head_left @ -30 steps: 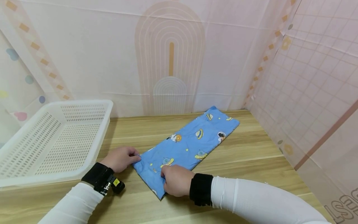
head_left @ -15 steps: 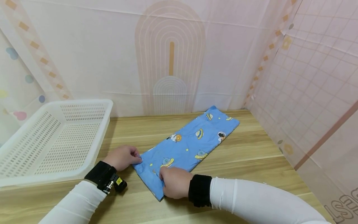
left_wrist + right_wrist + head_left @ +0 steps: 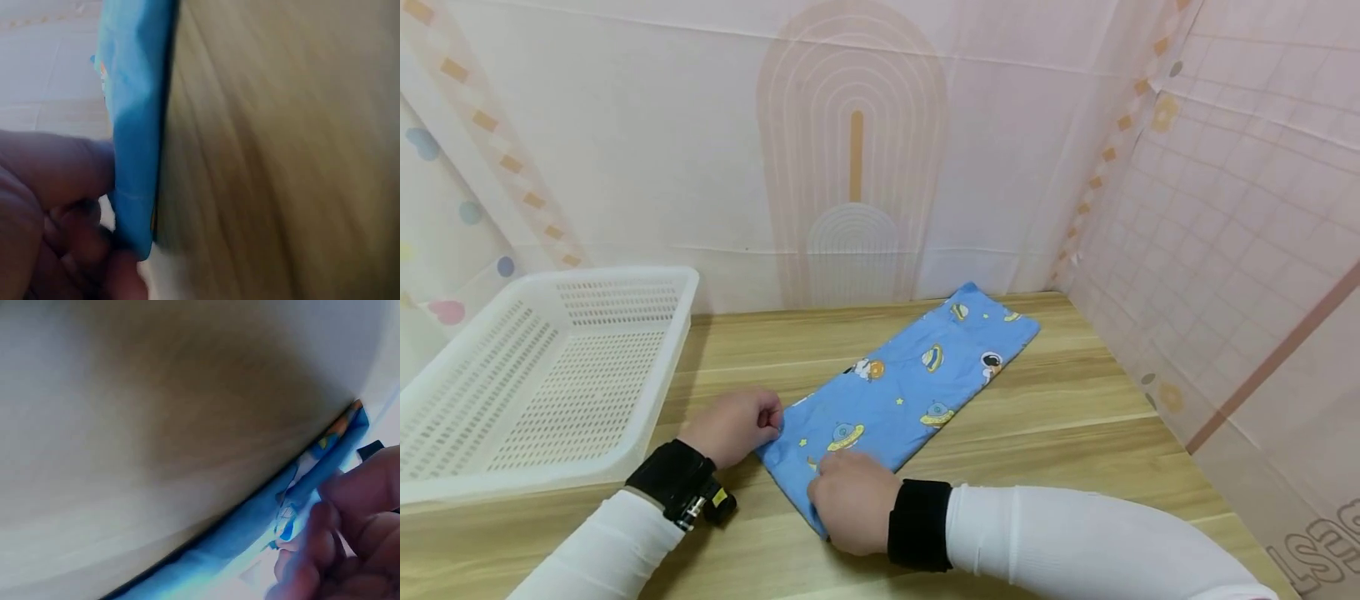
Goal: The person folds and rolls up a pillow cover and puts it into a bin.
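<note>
A long folded blue cloth point(image 3: 898, 392) printed with astronauts, saucers and planets lies slantwise on the wooden table. At its near left corner, my left hand point(image 3: 733, 427) pinches the edge; in the left wrist view the thumb point(image 3: 69, 164) lies on the cloth's upper face and a fingertip point(image 3: 125, 275) sits at its end. My right hand point(image 3: 855, 502) is over the near corner with its fingers curled, covering that corner in the head view. The right wrist view shows its thumb point(image 3: 369, 481) and fingers right at the fold; I cannot tell whether they grip it.
A white perforated plastic basket point(image 3: 688, 312) stands on the left, close to my left hand. The wooden table point(image 3: 1037, 467) meets a wall covering with a printed arch point(image 3: 855, 75) at the back and a gridded one at the right.
My right hand has shifted left and slightly nearer along the cloth's near end, covering more of the corner. The left hand stays at its corner, and the cloth lies almost as before.
</note>
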{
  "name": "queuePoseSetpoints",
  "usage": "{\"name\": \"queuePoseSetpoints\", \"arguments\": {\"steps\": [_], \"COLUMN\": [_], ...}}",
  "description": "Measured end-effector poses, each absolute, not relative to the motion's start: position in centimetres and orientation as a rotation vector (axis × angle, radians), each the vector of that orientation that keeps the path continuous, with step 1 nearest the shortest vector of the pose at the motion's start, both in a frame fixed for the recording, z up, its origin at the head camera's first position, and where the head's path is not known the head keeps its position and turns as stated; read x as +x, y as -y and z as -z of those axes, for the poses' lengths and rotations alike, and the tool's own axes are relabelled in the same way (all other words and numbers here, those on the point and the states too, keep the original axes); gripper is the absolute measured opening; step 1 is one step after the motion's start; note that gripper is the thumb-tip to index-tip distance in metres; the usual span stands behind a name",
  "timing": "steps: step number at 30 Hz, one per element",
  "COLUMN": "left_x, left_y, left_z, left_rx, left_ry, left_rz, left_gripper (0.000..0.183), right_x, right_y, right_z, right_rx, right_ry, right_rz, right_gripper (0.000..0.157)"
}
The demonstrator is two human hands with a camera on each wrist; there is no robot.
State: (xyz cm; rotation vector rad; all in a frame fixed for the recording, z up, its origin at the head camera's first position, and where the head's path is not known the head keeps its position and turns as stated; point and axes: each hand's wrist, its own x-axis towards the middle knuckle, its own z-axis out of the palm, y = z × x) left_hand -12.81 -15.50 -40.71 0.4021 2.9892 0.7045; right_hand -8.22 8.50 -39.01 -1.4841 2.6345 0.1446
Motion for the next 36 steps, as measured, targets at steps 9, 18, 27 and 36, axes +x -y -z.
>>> {"name": "queuePoseSetpoints", "arguments": {"steps": [9,18,27,36], "left_x": [-12.2,-11.9,-12.2,-12.4], "left_y": [17.1,17.6,17.5,17.4], "left_z": [40.6,40.3,40.2,40.3], "left_rx": [0.449,0.603,0.576,0.614], "left_ry": [-2.855,-2.796,-2.865,-2.911], "left_rz": [-0.771,-0.763,-0.657,-0.581], "left_gripper": [0.011,0.026,0.021,0.015], "right_x": [-7.7,-7.8,-7.7,-8.3], "right_y": [-7.0,-6.8,-6.9,-7.6], "right_z": [39.3,39.3,38.9,38.5], "right_rx": [-1.296,-1.216,-1.174,-1.156], "right_ry": [-2.606,-2.626,-2.629,-2.603], "right_rz": [-0.036,-0.017,0.005,0.033], "right_gripper": [0.044,0.012,0.014,0.003]}}
